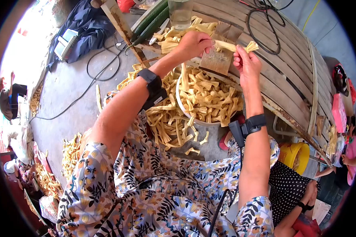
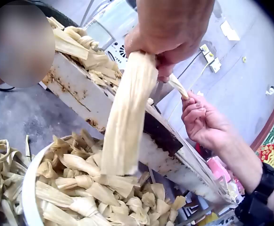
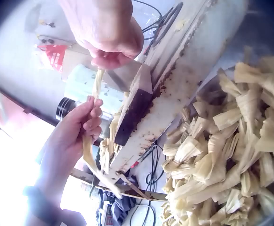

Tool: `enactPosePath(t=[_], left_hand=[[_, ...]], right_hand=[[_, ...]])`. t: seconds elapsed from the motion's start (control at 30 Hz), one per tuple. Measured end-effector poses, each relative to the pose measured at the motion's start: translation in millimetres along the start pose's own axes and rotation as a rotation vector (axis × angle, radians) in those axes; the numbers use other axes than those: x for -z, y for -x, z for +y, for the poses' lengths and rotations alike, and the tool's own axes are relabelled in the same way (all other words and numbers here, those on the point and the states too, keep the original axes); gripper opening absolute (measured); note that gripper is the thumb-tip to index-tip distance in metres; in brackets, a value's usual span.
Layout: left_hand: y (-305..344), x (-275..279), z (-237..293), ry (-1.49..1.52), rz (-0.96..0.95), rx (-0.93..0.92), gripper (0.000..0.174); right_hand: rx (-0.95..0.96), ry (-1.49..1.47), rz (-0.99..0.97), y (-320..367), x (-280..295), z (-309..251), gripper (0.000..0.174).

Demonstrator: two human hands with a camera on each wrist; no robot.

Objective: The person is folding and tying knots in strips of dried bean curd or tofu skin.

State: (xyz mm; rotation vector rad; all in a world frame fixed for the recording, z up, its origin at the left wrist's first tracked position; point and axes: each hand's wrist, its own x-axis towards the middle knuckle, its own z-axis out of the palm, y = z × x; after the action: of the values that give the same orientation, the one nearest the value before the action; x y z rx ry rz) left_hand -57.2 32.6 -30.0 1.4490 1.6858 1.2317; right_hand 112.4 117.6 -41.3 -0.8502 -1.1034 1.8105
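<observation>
Both hands hold one pale yellow strip (image 1: 225, 45), which looks like tofu skin, stretched between them above the table edge. The left hand (image 1: 194, 44) pinches it on the left, and a broad flat tail (image 2: 130, 117) hangs below that hand. The right hand (image 1: 249, 65) grips near the other end, where a flared tip sticks out past thumb and fingers. In the right wrist view the stretch between the hands looks narrow and twisted. Under the hands lies a worn wooden board (image 1: 216, 59). A white tub (image 1: 178, 93) full of knotted strips stands just below the table edge.
Loose strips (image 1: 174, 33) lie on the slatted table (image 1: 288, 69) by a glass (image 1: 180, 15) and long green cucumbers (image 1: 152, 23). Black cable (image 1: 279, 45) coils at the right. More strips (image 1: 162, 122) hang beside the tub. A yellow bucket (image 1: 302, 158) stands right, near another person.
</observation>
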Motion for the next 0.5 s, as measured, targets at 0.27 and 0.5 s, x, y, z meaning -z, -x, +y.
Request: enactPosePath(t=[0.27, 0.5], left_hand=[[-24.9, -10.2, -12.6, -0.038, 0.168, -0.001, 0.021], [-28.4, -11.9, -17.1, -0.03, 0.213, -0.025, 0.021]], right_hand=[[0.057, -0.048, 0.106, -26.8, -9.6, 8.5, 0.012], [0.042, -0.055, 0.125, -30.3, -10.1, 13.5, 0.012]])
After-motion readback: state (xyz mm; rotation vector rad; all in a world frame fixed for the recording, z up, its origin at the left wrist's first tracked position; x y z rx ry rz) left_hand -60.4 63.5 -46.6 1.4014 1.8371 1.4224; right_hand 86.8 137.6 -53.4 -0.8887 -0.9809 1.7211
